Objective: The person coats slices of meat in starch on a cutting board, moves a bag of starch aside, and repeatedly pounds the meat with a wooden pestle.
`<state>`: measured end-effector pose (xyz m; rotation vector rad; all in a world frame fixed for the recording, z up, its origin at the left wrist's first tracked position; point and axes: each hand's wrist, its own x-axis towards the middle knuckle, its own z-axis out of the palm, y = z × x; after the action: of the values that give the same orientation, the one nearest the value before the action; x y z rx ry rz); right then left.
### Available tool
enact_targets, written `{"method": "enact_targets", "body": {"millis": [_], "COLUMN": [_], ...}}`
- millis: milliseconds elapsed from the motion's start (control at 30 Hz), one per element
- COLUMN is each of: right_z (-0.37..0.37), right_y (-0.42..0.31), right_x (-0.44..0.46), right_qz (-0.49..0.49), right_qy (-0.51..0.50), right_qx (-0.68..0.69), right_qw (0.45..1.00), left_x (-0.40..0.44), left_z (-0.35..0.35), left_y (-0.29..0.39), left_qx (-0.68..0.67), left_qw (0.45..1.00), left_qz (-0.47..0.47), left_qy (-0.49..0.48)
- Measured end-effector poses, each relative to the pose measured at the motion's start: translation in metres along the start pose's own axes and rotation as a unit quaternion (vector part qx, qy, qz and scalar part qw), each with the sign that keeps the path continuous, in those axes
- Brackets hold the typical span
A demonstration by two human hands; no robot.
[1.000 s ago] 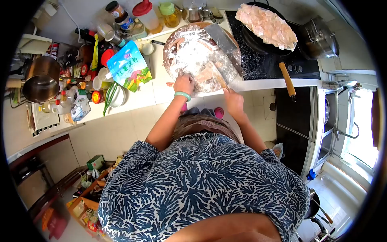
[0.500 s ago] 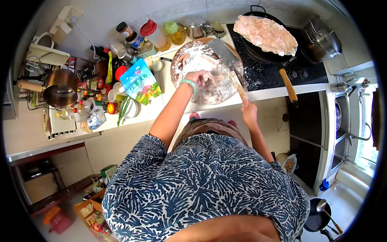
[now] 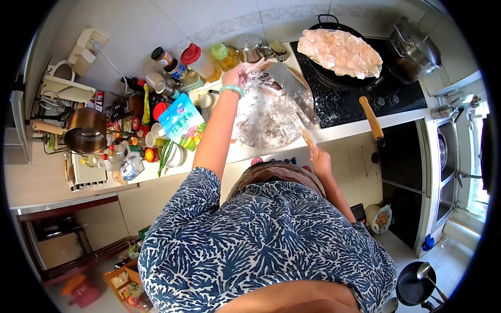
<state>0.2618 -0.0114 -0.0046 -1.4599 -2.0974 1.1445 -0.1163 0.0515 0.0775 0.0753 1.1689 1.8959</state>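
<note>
My left hand (image 3: 237,77) is at the far left edge of the round cutting board (image 3: 270,136). Its fingers are curled low over the board, and I cannot make out what is in them. White powder (image 3: 263,107) covers much of the board. My right hand (image 3: 320,160) is wrapped round the wooden handle of a cleaver (image 3: 288,81). The broad blade lies over the board's right side, with powder smeared on it. Just left of my left forearm stands a blue and green powder pouch (image 3: 182,122).
On the hob (image 3: 339,107), a black wok (image 3: 334,81) bears a heap of thin pale pink slices (image 3: 339,53). Its wooden handle (image 3: 370,117) juts past the counter front. A steel pot (image 3: 415,47) stands right. Bottles and a red-lidded jug (image 3: 197,57) line the wall.
My left hand has moved from the middle of the board to its far left edge. My right hand still holds the cleaver, nearly in place. The view has shifted slightly.
</note>
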Motion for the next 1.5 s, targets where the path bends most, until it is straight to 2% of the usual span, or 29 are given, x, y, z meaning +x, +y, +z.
{"method": "enact_targets", "body": {"millis": [67, 100, 133, 167, 233, 267, 300, 400, 467, 567, 600, 667, 733, 800, 833, 867, 933, 967, 1000, 1067, 1100, 1133, 1200, 1233, 1333, 1367, 1433, 1467, 1500], "right_z": [-0.001, -0.001, -0.001, 0.001, 0.002, 0.002, 0.002, 0.009, 0.019, 0.029, 0.03, 0.028, 0.025, 0.015, 0.007, 0.002, -0.008, -0.007, -0.005, 0.006, 0.015, 0.021, 0.034, 0.041, 0.048, 0.051, 0.057, 0.057, 0.055], "right_y": [-0.001, -0.002, -0.004, -0.006, -0.011, -0.014, -0.018, -0.028, -0.022, -0.016, -0.017, -0.008, -0.011, -0.021, -0.041, -0.056, -0.077, -0.084, -0.088, -0.096, -0.101, -0.11, -0.143, -0.164, -0.192, -0.196, -0.203, -0.202, -0.201], "right_x": [0.0, 0.0, 0.001, 0.002, 0.007, 0.01, 0.015, 0.035, 0.047, 0.05, 0.05, 0.054, 0.056, 0.055, 0.049, 0.046, 0.045, 0.047, 0.052, 0.062, 0.067, 0.069, 0.07, 0.063, 0.045, 0.045, 0.045, 0.048, 0.049], "right_qz": [-0.004, -0.007, -0.014, -0.023, -0.052, -0.077, -0.081, -0.086, -0.067, -0.072, -0.085, -0.136, -0.142, -0.069, -0.034, -0.039, -0.053, -0.06, -0.059, -0.196, -0.245, -0.292, -0.305, -0.308, -0.31, -0.307, -0.317, -0.317, -0.238], "right_qy": [0.007, 0.003, 0.005, 0.01, 0.026, 0.045, 0.041, 0.052, 0.045, 0.051, 0.043, 0.081, 0.079, 0.042, 0.044, 0.039, 0.049, 0.037, 0.037, 0.031, -0.008, -0.045, -0.141, -0.161, -0.189, -0.186, -0.192, -0.189, -0.255], "right_qx": [0.02, 0.017, 0.002, -0.014, -0.068, -0.122, -0.124, -0.253, -0.279, -0.259, -0.26, -0.252, -0.254, -0.281, -0.324, -0.327, -0.314, -0.279, -0.286, -0.249, -0.201, -0.152, -0.075, -0.052, 0.112, 0.106, 0.209, 0.207, 0.294], "right_qw": [1.0, 1.0, 1.0, 1.0, 0.996, 0.989, 0.988, 0.962, 0.957, 0.962, 0.961, 0.955, 0.954, 0.956, 0.944, 0.944, 0.947, 0.958, 0.956, 0.948, 0.948, 0.943, 0.939, 0.936, 0.925, 0.928, 0.905, 0.906, 0.89], "left_x": [0.009, -0.004, -0.041, -0.034, -0.046, -0.051, -0.06, -0.094, -0.125, -0.131, -0.127, -0.118, -0.121, -0.126, -0.127, -0.13, -0.144, -0.139, -0.14, -0.143, -0.141, -0.147, -0.168, -0.187, -0.229, -0.238, -0.251, -0.248, -0.246], "left_z": [-0.036, -0.04, -0.032, -0.075, -0.11, -0.124, -0.134, -0.149, -0.139, -0.163, -0.179, -0.206, -0.224, -0.234, -0.236, -0.239, -0.219, -0.226, -0.221, -0.21, -0.215, -0.205, -0.183, -0.167, -0.125, -0.112, -0.093, -0.088, -0.084], "left_y": [-0.027, -0.036, -0.028, -0.052, -0.061, -0.06, -0.049, 0.018, 0.075, 0.111, 0.116, 0.113, 0.11, 0.103, 0.093, 0.089, 0.091, 0.082, 0.078, 0.077, 0.075, 0.073, 0.073, 0.074, 0.057, 0.053, 0.05, 0.046, 0.041], "left_qx": [0.092, 0.231, 0.301, 0.229, 0.302, 0.375, 0.444, 0.582, 0.647, 0.704, 0.702, 0.681, 0.683, 0.646, 0.6, 0.599, 0.67, 0.682, 0.68, 0.684, 0.605, 0.604, 0.531, 0.569, 0.542, 0.538, 0.442, 0.439, 0.401], "left_qw": [0.995, 0.967, 0.946, 0.973, 0.951, 0.921, 0.868, 0.621, 0.54, 0.482, 0.479, 0.593, 0.58, 0.679, 0.684, 0.684, 0.63, 0.564, 0.569, 0.552, 0.669, 0.674, 0.734, 0.696, 0.693, 0.698, 0.767, 0.769, 0.806], "left_qz": [-0.021, -0.021, -0.04, 0.01, 0.059, 0.104, 0.217, 0.493, 0.47, 0.387, 0.382, 0.275, 0.287, 0.242, 0.327, 0.324, 0.273, 0.327, 0.324, 0.323, 0.301, 0.299, 0.351, 0.371, 0.432, 0.431, 0.435, 0.435, 0.412], "left_qy": [0.012, 0.104, 0.113, -0.011, 0.012, 0.034, 0.054, 0.179, 0.265, 0.348, 0.362, 0.33, 0.34, 0.251, 0.257, 0.263, 0.282, 0.331, 0.33, 0.351, 0.308, 0.303, 0.236, 0.231, 0.201, 0.196, 0.164, 0.16, 0.139]}}
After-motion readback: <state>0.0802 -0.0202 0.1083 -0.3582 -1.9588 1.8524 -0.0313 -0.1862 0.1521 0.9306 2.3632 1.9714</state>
